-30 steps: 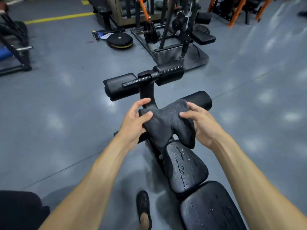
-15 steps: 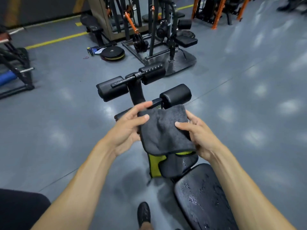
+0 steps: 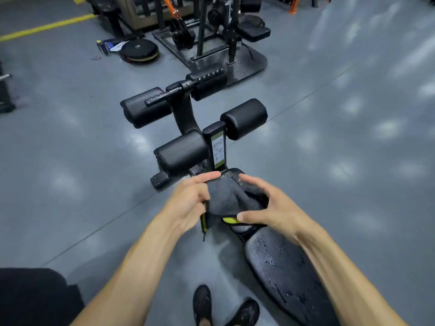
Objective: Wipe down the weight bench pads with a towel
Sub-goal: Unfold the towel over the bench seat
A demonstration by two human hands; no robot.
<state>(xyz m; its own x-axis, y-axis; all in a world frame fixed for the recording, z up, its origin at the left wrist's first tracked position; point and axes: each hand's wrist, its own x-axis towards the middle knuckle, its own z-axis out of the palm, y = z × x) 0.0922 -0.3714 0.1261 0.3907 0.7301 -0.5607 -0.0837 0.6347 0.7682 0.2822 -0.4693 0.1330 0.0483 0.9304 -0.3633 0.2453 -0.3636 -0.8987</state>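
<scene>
fingers of the left hand (image 3: 188, 203) pinch the dark grey towel (image 3: 229, 198) at its left edge; fingers of the right hand (image 3: 270, 208) curl over its right side — thumb pressed on a yellow-green strip. the bunched towel sits above the wet seat pad (image 3: 282, 267), with the black roller pads (image 3: 181, 151) just beyond.

Dim, cool overhead light leaves soft pale reflections across the glossy grey floor (image 3: 353, 142). Wide-angle bending stretches the edges, and slight motion blur smears the far machines (image 3: 211, 24).
</scene>
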